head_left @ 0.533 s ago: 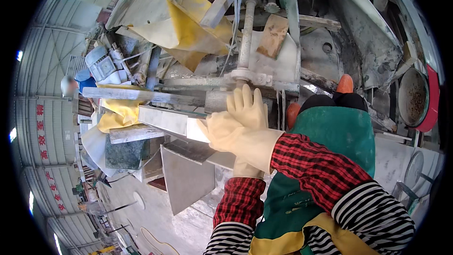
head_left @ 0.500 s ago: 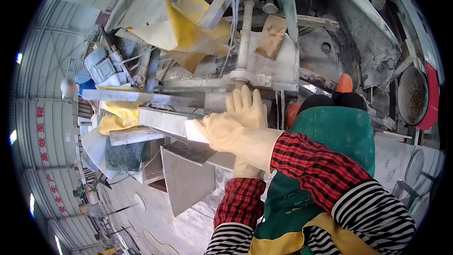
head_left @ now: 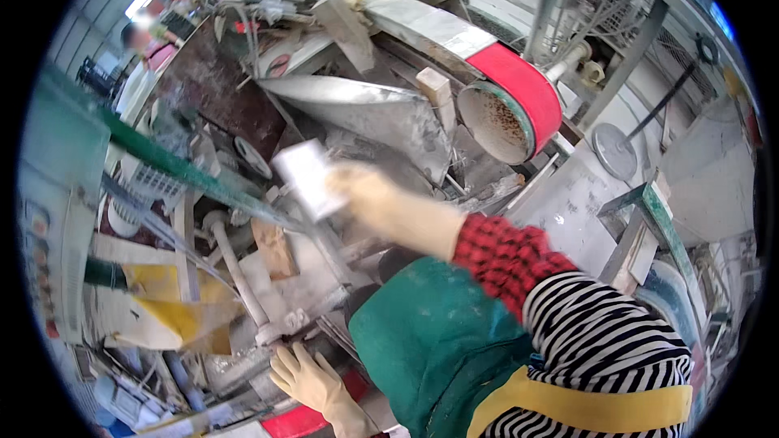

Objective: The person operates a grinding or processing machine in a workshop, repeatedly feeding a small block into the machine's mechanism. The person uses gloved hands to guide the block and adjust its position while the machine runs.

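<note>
"Fingers (head_left: 339,185) of the right hand (head_left: 375,201) look closed on one edge of a white block (head_left: 308,180), and the left hand?"

"Spread and gripping nothing that I can see. That left hand (head_left: 315,383) is low in the scene, at or just beside a red strip (head_left: 294,422)."

"Where exactly is the block?"

"Left of the right hand, near the middle, with the brown board (head_left: 274,250) nearer than it and the drum (head_left: 497,128) with its red belt (head_left: 519,81) off to the right."

"What worries you?"

"A slip, mainly. Only one edge seems held, and a smooth or dusty glove could let the block turn and drop among the metal bars. A fast swing could also knock it against the frame."

"And the other side?"

"If that red strip is part of a belt and it runs, a loose glove resting on it could be dragged along. I can't tell whether it moves."

"What can't you make out?"

"The right glove and block are blurred, so the thumb and each finger's place are lost. The block's height over the clutter is unclear. Whether the left palm touches anything is hidden, and its forearm is cut off by the lower edge."
</note>
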Demonstrator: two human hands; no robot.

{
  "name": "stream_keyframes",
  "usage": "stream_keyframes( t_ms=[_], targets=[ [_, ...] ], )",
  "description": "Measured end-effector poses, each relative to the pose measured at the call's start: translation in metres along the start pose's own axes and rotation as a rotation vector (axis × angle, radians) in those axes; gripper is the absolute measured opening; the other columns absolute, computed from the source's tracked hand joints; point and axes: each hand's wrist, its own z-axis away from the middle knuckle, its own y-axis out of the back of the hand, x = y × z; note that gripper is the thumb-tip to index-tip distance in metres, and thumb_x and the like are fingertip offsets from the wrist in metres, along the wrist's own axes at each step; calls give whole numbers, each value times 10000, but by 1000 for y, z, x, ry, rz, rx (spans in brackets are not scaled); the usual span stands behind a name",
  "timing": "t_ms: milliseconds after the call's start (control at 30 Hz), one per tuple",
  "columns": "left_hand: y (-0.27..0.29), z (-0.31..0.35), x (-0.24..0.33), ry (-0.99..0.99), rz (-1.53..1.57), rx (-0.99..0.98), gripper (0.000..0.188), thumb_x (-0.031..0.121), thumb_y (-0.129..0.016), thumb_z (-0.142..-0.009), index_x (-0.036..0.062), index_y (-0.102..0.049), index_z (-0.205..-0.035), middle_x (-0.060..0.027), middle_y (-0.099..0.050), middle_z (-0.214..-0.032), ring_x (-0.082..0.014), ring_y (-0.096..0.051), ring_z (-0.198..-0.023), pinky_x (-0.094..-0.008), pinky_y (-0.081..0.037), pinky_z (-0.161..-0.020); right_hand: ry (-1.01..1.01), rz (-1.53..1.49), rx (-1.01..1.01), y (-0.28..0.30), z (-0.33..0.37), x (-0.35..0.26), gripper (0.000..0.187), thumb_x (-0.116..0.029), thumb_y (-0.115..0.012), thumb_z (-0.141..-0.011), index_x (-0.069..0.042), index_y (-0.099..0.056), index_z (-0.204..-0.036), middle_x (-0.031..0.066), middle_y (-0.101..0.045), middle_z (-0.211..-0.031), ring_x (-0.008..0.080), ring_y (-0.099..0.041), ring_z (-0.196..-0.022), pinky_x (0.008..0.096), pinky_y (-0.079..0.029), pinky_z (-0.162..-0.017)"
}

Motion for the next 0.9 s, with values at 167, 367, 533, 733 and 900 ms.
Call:
stream_keyframes(
  t_ms=[167,367,533,733,900],
  targets=[
    [-31,3,-29,-92,183,-40,407,224,-668,-943,62,-677,-1316,-173,-576,-1491,-477,-431,-1415,-601,-268,-1217,601,125,369,142,-7,-201,290,-1,-713,-954,20,-641,-1235,156,-733,-1144,246,-717,-1011,397,-581,-865],
    [8,-6,-76,-33,182,35,364,208,-623,-1015,9,-703,-1310,-248,-638,-1392,-425,-586,-1276,-522,-410,-1166,793,250,802,233,-39,-305,415,93,-663,-923,58,-562,-1324,184,-684,-1234,324,-732,-1039,427,-671,-820],
    [-10,3,-77,94,115,-9,431,213,-600,-1039,-25,-628,-1397,-270,-585,-1468,-444,-519,-1392,-510,-379,-1211,754,309,841,278,-75,-341,267,98,-626,-919,32,-613,-1178,164,-667,-1131,311,-721,-972,420,-653,-783],
    [-5,-1,-64,61,76,-12,444,223,-600,-1048,-42,-607,-1404,-302,-587,-1443,-462,-513,-1388,-519,-398,-1196,1019,1885,443,327,-35,-353,184,-40,-622,-954,11,-648,-1129,135,-671,-1043,255,-697,-923,328,-596,-907],
    [0,3,-59,69,28,5,447,238,-605,-1047,-44,-612,-1394,-301,-596,-1428,-469,-514,-1384,-532,-402,-1190,880,912,660,290,-36,-335,492,0,-633,-965,21,-555,-1450,229,-684,-1282,338,-724,-1064,351,-585,-1000]
  ],
)
